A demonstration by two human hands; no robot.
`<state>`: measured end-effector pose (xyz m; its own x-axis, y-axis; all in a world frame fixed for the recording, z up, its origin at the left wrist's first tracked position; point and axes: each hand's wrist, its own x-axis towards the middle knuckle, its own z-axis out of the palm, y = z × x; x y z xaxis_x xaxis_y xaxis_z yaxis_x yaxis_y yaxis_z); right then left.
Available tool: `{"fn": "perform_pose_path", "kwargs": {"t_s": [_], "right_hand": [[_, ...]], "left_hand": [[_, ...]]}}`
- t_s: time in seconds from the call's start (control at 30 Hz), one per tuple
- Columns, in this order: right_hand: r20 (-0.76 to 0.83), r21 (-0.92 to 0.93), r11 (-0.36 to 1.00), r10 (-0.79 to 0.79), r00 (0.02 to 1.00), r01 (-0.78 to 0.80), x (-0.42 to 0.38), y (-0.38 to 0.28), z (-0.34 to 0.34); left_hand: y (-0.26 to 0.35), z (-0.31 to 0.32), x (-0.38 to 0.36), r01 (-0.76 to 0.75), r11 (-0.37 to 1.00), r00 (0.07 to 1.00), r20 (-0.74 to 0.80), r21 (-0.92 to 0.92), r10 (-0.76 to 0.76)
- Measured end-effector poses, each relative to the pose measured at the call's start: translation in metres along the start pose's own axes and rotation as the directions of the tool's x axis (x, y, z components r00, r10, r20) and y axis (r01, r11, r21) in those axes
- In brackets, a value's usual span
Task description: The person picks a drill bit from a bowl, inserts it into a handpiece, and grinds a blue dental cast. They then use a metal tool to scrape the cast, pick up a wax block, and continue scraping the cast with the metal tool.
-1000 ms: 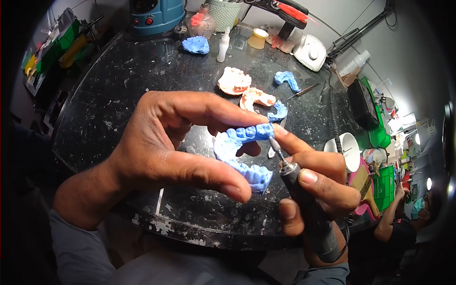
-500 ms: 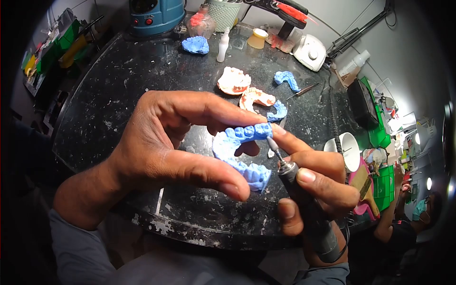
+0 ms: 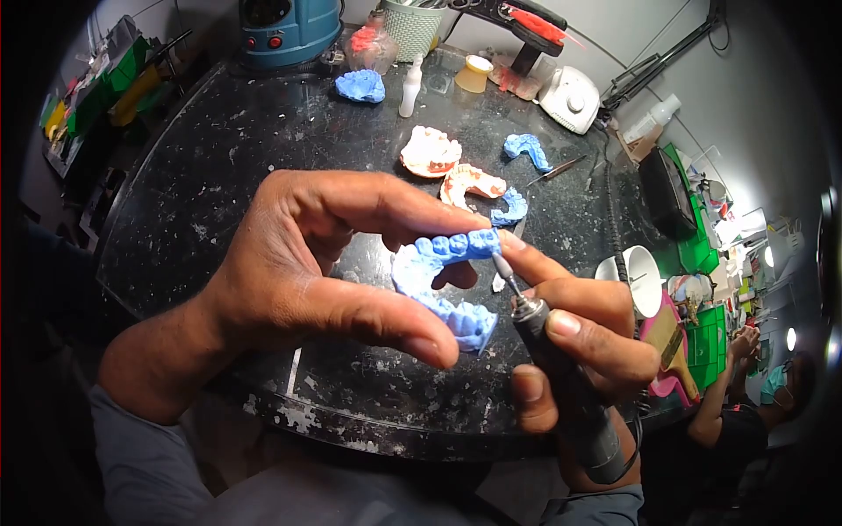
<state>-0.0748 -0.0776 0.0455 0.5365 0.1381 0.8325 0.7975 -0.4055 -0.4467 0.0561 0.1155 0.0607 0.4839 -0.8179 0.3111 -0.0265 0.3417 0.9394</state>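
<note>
My left hand (image 3: 307,254) grips a blue horseshoe-shaped dental model (image 3: 417,272) between thumb and fingers, its row of molded teeth facing up. In my right hand (image 3: 588,342) is a dark handpiece (image 3: 574,403), a rotary grinder with a cord at its rear. Its pointed grey bur (image 3: 505,268) meets the end of the model's upper arm, by the last tooth. My right index finger reaches up close to that same end. Beyond my hands on the bench lie two pinkish-white dental casts (image 3: 430,151) and smaller blue arch pieces (image 3: 526,151).
The black, paint-worn bench (image 3: 210,184) carries a blue machine (image 3: 289,33), a blue lump (image 3: 360,86), a white dropper bottle (image 3: 410,88) and a thin metal tool (image 3: 558,169). To the right stand a white bowl (image 3: 645,280) and green trays (image 3: 707,342). Another person (image 3: 745,430) sits at far right.
My hands, the model and the grinder hold nearly the same pose, with only a tiny shift in view. At far right, the other person's hands have come up into sight.
</note>
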Motion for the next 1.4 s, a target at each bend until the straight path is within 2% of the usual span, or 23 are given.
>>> {"fn": "perform_pose_path", "kwargs": {"t_s": [0.77, 0.87, 1.17, 1.23, 1.4], "right_hand": [[0.003, -0.007, 1.000, -0.014, 1.000, 0.014, 0.0004, -0.0003, 0.0002], [0.045, -0.014, 1.000, -0.007, 0.999, 0.007, 0.0021, -0.0023, -0.0029], [0.018, -0.013, 1.000, 0.021, 1.000, -0.021, 0.0015, -0.0051, -0.0009], [0.022, -0.019, 1.000, 0.021, 1.000, -0.021, 0.0026, -0.0062, -0.0025], [0.030, -0.016, 1.000, 0.016, 0.999, -0.016, 0.0022, -0.0049, -0.0019]], "left_hand": [[-0.0012, -0.0011, 0.0006, -0.024, 1.000, 1.000, 0.007, -0.003, 0.024], [-0.0015, -0.0024, 0.0005, -0.042, 0.999, 0.999, 0.032, 0.030, 0.041], [-0.0005, -0.0031, 0.0001, -0.024, 0.998, 0.999, 0.032, 0.058, 0.022], [-0.0027, -0.0031, 0.0005, -0.076, 0.996, 0.996, 0.050, 0.051, 0.074], [-0.0007, -0.0029, -0.0005, -0.043, 0.996, 0.998, 0.047, 0.074, 0.039]]}}
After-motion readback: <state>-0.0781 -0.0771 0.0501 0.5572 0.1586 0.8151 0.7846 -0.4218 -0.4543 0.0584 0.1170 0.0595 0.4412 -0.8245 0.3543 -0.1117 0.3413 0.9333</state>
